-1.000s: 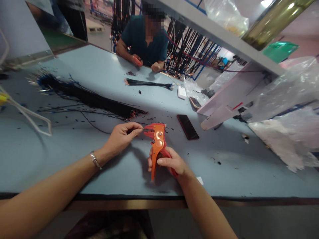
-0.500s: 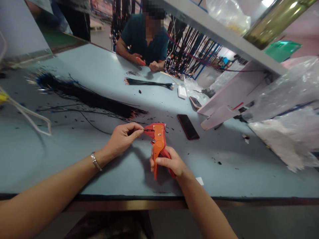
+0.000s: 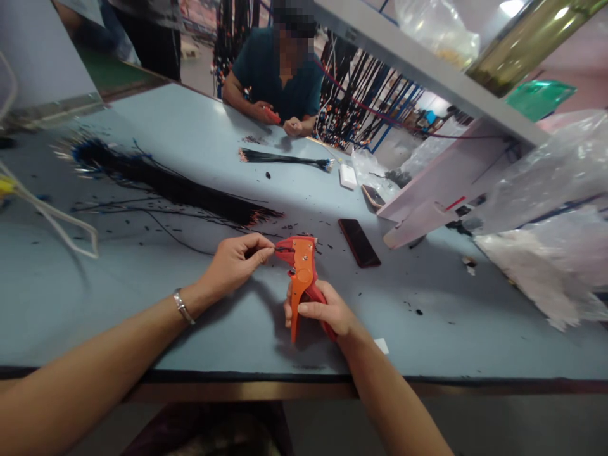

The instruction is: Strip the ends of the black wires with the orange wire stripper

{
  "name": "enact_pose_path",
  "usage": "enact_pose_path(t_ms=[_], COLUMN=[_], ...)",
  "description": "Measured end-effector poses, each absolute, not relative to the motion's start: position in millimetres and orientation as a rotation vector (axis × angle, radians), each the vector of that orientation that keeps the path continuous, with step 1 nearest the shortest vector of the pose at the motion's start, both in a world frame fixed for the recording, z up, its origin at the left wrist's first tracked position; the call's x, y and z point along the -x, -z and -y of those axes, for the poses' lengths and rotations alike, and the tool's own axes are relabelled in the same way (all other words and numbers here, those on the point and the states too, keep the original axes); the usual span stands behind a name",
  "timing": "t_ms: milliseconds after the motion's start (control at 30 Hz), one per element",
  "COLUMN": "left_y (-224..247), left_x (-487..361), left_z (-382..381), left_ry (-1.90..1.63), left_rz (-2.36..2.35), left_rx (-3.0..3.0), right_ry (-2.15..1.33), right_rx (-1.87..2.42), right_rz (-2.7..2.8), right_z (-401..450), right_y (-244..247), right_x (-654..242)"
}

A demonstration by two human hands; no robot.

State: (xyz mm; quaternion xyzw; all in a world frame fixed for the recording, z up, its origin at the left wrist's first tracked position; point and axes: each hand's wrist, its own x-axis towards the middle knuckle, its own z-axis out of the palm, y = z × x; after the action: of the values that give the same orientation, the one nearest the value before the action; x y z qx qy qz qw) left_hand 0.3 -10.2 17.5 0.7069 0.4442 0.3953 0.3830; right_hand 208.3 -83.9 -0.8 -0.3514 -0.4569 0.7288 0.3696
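Observation:
My right hand (image 3: 327,310) is wrapped round the handles of an orange and red wire stripper (image 3: 304,259), held upright with its jaws pointing left. Thumb and forefinger of my left hand (image 3: 242,256) pinch a thin black wire (image 3: 185,244) right at those jaws. The wire's end reaches in between the jaws, and its other part trails left over the table. Beyond my left hand lies a thick bundle of black wires (image 3: 190,190), with copper-coloured tips at the right end and blue and silvery ends at the left.
Black scraps litter the blue-grey table (image 3: 228,342). A dark phone (image 3: 360,243) lies right of the stripper. Across the table, a co-worker (image 3: 280,82) holds a red tool near a smaller wire bundle (image 3: 285,157). Plastic bags (image 3: 546,253) and a shelf post (image 3: 427,190) stand right.
Both my hands and the wire stripper stay almost where they were, the wire still at the jaws. The view has shifted very slightly.

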Motion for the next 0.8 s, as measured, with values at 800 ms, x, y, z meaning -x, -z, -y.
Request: enact_pose_path(t_ms=[800], left_y=[-8], left_x=[0], left_z=[7], left_ry=[-0.999], left_rz=[-1.100], left_rx=[-1.851], right_ry=[-1.787], right_rx=[0.974], right_rz=[1.220], right_z=[87], right_y=[4], right_x=[-203])
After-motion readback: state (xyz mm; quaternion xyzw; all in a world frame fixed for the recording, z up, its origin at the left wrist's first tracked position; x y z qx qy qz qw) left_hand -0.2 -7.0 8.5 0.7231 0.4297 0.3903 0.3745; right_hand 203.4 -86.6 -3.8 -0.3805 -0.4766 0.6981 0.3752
